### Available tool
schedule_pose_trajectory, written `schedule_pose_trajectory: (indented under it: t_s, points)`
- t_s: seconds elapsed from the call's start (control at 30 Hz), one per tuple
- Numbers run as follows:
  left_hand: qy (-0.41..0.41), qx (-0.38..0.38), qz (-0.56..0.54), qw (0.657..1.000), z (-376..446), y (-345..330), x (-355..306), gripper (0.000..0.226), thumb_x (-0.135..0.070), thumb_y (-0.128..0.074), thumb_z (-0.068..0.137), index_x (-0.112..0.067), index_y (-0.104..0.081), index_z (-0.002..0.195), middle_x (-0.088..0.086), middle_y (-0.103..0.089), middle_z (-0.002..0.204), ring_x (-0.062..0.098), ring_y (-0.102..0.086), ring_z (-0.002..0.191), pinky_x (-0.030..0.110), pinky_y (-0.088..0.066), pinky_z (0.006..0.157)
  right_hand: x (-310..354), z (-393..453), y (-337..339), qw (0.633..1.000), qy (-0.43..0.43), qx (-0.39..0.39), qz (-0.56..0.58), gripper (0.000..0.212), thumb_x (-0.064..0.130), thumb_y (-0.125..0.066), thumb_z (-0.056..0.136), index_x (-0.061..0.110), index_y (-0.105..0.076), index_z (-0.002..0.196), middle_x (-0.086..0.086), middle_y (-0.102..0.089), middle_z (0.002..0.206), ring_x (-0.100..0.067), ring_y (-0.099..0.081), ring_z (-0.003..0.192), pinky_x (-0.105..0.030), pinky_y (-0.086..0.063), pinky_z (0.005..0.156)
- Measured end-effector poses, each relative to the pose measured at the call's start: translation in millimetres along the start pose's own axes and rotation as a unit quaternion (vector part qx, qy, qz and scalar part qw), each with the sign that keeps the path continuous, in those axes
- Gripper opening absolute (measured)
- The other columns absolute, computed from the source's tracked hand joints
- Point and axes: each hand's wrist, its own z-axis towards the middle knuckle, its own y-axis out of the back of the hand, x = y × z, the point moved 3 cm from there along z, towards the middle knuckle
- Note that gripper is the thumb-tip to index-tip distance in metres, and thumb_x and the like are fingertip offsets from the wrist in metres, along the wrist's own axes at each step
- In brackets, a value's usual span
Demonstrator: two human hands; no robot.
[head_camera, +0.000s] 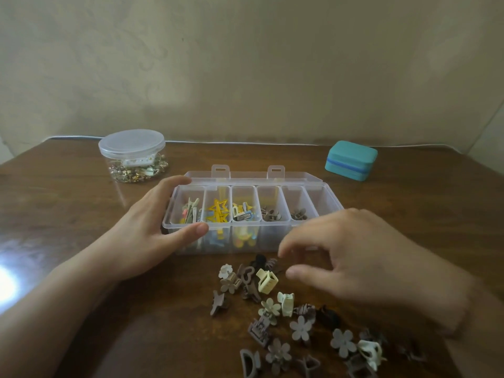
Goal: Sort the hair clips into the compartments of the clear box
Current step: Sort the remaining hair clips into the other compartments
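The clear box (331, 196) sits open mid-table, its lid folded back. Its compartments hold snap clips, yellow star clips (217, 210) and small brown claw clips (270, 214); the rightmost one looks empty. My left hand (152, 230) grips the box's left end, thumb on the front wall, fingers over the back corner. My right hand (351, 257) hovers just in front of the box, thumb and fingers curled apart with nothing between them. Below it lies a loose pile of hair clips (286, 312): a cream claw clip (267, 281), grey flower clips, brown and black ones.
A round clear jar (132, 156) with a lid, full of gold trinkets, stands at the back left. A teal zip case (351, 160) sits at the back right. The brown wooden table ends at a wall behind; glare shines at the left edge.
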Motion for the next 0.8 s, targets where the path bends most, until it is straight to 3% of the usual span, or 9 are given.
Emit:
schedule_pose_trajectory:
  t_s: [0.23, 0.43, 0.63, 0.73, 0.8]
  points:
    - [-0.008, 0.000, 0.021, 1.000, 0, 3, 1, 0.095, -0.088, -0.048, 0.060, -0.042, -0.031, 0.140, -0.012, -0.042, 0.145, 0.006, -0.041, 0.126, 0.031, -0.037, 0.094, 8, 5, -16, 0.999, -0.001, -0.035, -0.013, 0.035, 0.042, -0.045, 0.096, 0.046, -0.044, 0.131, 0.021, -0.059, 0.114, 0.001, -0.053, 0.103, -0.026, -0.048, 0.085]
    - [-0.014, -0.002, 0.033, 0.999, 1, 4, 1, 0.094, -0.088, -0.047, 0.061, -0.042, -0.031, 0.141, -0.013, -0.042, 0.145, 0.005, -0.041, 0.125, 0.030, -0.037, 0.094, 6, 7, -16, 0.999, -0.002, 0.008, -0.047, 0.021, 0.052, -0.046, 0.093, 0.035, -0.054, 0.104, 0.015, -0.059, 0.099, -0.005, -0.054, 0.094, -0.030, -0.048, 0.082]
    - [-0.027, -0.022, 0.068, 0.997, -2, 7, -1, 0.092, -0.092, -0.043, 0.061, -0.042, -0.035, 0.138, -0.017, -0.045, 0.135, 0.009, -0.046, 0.118, 0.032, -0.040, 0.091, 7, 4, -11, 0.999, 0.010, 0.035, -0.010, 0.012, 0.047, -0.052, 0.091, 0.039, -0.053, 0.101, 0.016, -0.060, 0.094, 0.000, -0.053, 0.088, -0.023, -0.047, 0.076]
    - [-0.041, -0.053, 0.088, 0.994, -2, 10, -6, 0.089, -0.090, -0.042, 0.064, -0.039, -0.040, 0.136, -0.019, -0.043, 0.124, 0.008, -0.044, 0.115, 0.035, -0.041, 0.090, -3, 3, 3, 0.999, -0.017, -0.028, 0.034, 0.011, 0.047, -0.055, 0.086, 0.038, -0.056, 0.093, 0.018, -0.058, 0.079, 0.001, -0.055, 0.072, -0.016, -0.043, 0.065]
    - [-0.049, -0.065, 0.104, 0.991, -3, 10, -9, 0.090, -0.090, -0.039, 0.065, -0.037, -0.041, 0.137, -0.018, -0.041, 0.125, 0.007, -0.038, 0.119, 0.035, -0.038, 0.092, -13, 1, 14, 0.984, -0.036, -0.151, 0.092, 0.012, 0.045, -0.058, 0.081, 0.036, -0.061, 0.089, 0.015, -0.060, 0.075, -0.005, -0.058, 0.063, -0.022, -0.047, 0.057]
